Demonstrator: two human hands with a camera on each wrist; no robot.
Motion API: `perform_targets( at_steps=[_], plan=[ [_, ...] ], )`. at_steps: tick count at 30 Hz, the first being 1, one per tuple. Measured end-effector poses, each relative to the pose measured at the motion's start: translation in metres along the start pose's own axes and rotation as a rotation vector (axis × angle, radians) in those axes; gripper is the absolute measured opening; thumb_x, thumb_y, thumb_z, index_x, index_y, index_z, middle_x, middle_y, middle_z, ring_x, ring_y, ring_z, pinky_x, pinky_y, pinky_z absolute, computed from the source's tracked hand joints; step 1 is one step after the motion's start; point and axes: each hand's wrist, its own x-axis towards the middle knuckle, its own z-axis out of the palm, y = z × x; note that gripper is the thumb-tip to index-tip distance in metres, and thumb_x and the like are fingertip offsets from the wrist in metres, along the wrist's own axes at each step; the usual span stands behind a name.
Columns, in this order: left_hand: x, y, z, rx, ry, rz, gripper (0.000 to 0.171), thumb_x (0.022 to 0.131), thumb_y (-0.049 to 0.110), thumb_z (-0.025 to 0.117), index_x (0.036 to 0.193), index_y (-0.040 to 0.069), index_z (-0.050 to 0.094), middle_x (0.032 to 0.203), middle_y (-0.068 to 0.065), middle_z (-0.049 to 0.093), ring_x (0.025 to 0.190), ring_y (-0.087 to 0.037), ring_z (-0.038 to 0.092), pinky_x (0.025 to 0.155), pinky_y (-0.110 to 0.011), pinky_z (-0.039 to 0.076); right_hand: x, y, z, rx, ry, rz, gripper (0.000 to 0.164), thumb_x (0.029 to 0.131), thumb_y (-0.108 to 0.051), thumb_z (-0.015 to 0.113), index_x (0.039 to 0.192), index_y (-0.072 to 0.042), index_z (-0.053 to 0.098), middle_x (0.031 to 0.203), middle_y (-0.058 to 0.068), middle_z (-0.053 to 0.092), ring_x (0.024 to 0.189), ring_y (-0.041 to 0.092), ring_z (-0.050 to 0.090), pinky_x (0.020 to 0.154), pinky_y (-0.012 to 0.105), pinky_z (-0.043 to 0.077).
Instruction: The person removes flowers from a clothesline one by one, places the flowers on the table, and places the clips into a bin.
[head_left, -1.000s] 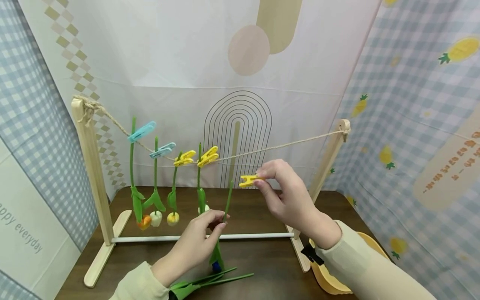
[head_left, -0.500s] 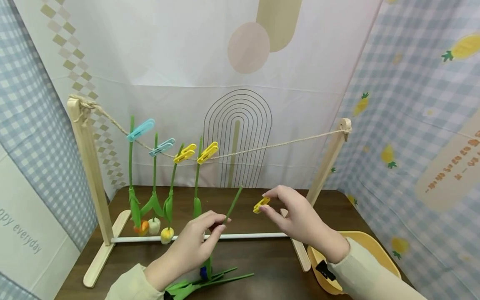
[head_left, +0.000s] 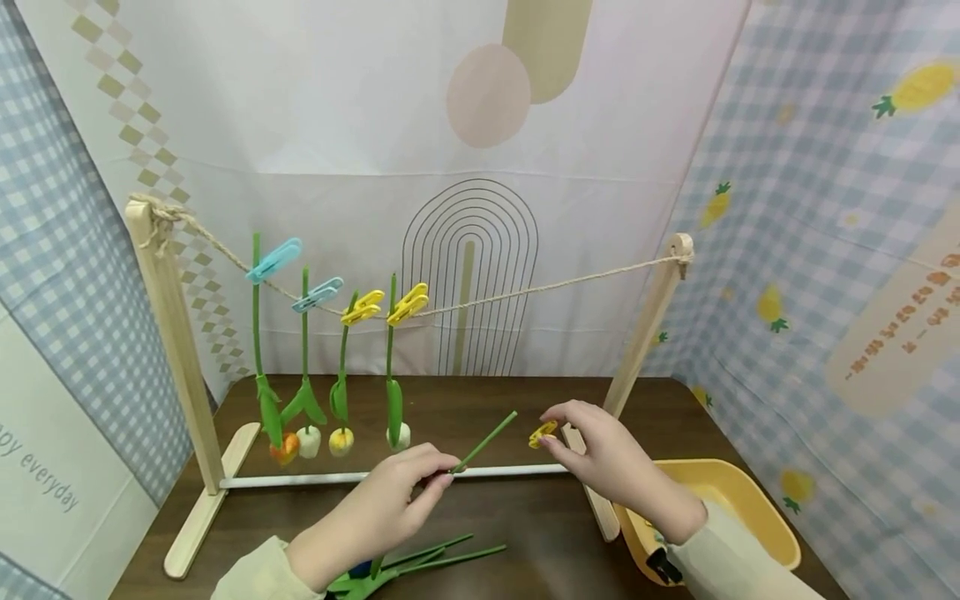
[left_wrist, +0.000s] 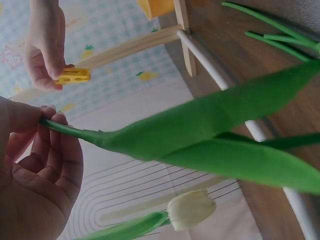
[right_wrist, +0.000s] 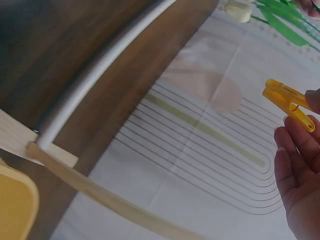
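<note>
My left hand (head_left: 397, 500) pinches the green stem (head_left: 487, 440) of an artificial tulip, its bare end slanting up to the right. In the left wrist view its long leaves (left_wrist: 210, 120) stretch away from the fingers; in the head view a bit of blue bloom (head_left: 362, 570) shows below the hand. My right hand (head_left: 611, 454) pinches a yellow clothespin (head_left: 543, 433) between thumb and fingers, a short way right of the stem end. Beyond both hands, a twine line (head_left: 555, 287) holds several upside-down tulips, clipped by blue clothespins (head_left: 274, 261) and yellow clothespins (head_left: 408, 304).
Wooden posts (head_left: 176, 350) with flat feet carry the twine, joined low down by a white rod (head_left: 300, 481). More green stems (head_left: 450, 560) lie on the dark table (head_left: 540, 525) in front. A yellow basin (head_left: 757, 508) stands at the right, partly behind the right forearm.
My right hand has come down and slightly right with the clothespin, away from the twine's height. The stem in my left hand has tipped from nearly upright towards the right.
</note>
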Motion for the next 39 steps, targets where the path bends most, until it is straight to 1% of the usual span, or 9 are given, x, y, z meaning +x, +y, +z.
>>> perform_targets(
  at_steps=[2,4,6,9,13,18,25,35,39],
  plan=[
    [-0.002,-0.001,0.001,0.006,-0.011,-0.017,0.016,0.096,0.01,0.06,0.109,0.015,0.068,0.091,0.017,0.056,0.072,-0.001,0.049,0.062,-0.019,0.047,-0.004,0.003,0.003,-0.001,-0.006,0.028,0.025,0.085,-0.018,0.076,0.108,-0.019,0.064,0.097,-0.012,0.062,0.09,0.004,0.057,0.075,0.032,0.051],
    [-0.003,-0.002,0.002,0.01,-0.02,-0.026,0.015,0.096,0.01,0.061,0.109,0.015,0.069,0.09,0.017,0.056,0.072,-0.001,0.048,0.062,-0.02,0.047,-0.009,0.006,0.005,0.01,-0.011,0.054,0.025,0.085,-0.018,0.076,0.107,-0.018,0.064,0.097,-0.011,0.062,0.078,0.002,0.056,0.067,0.028,0.051],
    [-0.004,-0.002,0.002,0.025,-0.022,-0.017,0.015,0.096,0.01,0.061,0.108,0.014,0.069,0.089,0.017,0.056,0.072,-0.001,0.048,0.062,-0.02,0.047,-0.013,0.009,0.006,0.024,-0.013,0.081,0.025,0.085,-0.017,0.076,0.107,-0.019,0.065,0.099,-0.01,0.062,0.066,0.001,0.052,0.06,0.024,0.048],
    [-0.003,-0.002,0.0,0.048,-0.025,0.002,0.016,0.096,0.011,0.061,0.109,0.014,0.069,0.088,0.018,0.055,0.072,-0.001,0.047,0.063,-0.02,0.046,-0.02,0.013,0.007,0.035,-0.011,0.11,0.024,0.085,-0.016,0.077,0.105,-0.021,0.065,0.101,-0.009,0.063,0.061,0.001,0.049,0.056,0.022,0.045],
    [0.0,0.0,-0.005,0.076,-0.033,0.006,0.017,0.097,0.012,0.06,0.111,0.013,0.069,0.089,0.018,0.055,0.072,-0.001,0.047,0.063,-0.02,0.045,-0.029,0.018,0.006,0.047,-0.022,0.149,0.024,0.086,-0.015,0.075,0.104,-0.023,0.064,0.099,-0.009,0.063,0.068,0.001,0.054,0.059,0.023,0.048],
    [0.001,0.003,-0.008,0.094,-0.083,-0.026,0.019,0.096,0.01,0.061,0.112,0.013,0.069,0.092,0.017,0.057,0.073,-0.001,0.048,0.064,-0.019,0.046,-0.039,0.022,0.005,0.087,-0.041,0.196,0.021,0.088,-0.015,0.073,0.106,-0.019,0.063,0.095,-0.007,0.061,0.071,0.003,0.055,0.059,0.023,0.049],
    [0.0,0.004,-0.007,0.088,-0.106,-0.036,0.018,0.096,0.01,0.06,0.112,0.012,0.069,0.091,0.016,0.057,0.072,0.0,0.049,0.062,-0.018,0.046,-0.05,0.027,0.007,0.115,-0.035,0.23,0.022,0.088,-0.015,0.073,0.106,-0.022,0.062,0.092,-0.012,0.06,0.062,0.002,0.051,0.053,0.022,0.046],
    [-0.011,-0.002,0.004,0.09,-0.131,-0.038,0.017,0.096,0.009,0.06,0.109,0.012,0.071,0.085,0.015,0.055,0.067,0.001,0.045,0.061,-0.017,0.044,-0.063,0.029,0.016,0.103,-0.007,0.231,0.024,0.085,-0.013,0.075,0.102,-0.024,0.062,0.087,-0.016,0.058,0.06,0.002,0.046,0.051,0.021,0.042],
    [-0.017,-0.005,0.008,0.089,-0.159,-0.057,0.016,0.097,0.011,0.06,0.108,0.014,0.071,0.09,0.014,0.059,0.073,0.0,0.051,0.066,-0.02,0.047,-0.068,0.03,0.02,0.092,-0.02,0.266,0.021,0.087,-0.017,0.075,0.102,-0.024,0.062,0.087,-0.017,0.058,0.062,0.004,0.047,0.053,0.022,0.042]
  ],
)
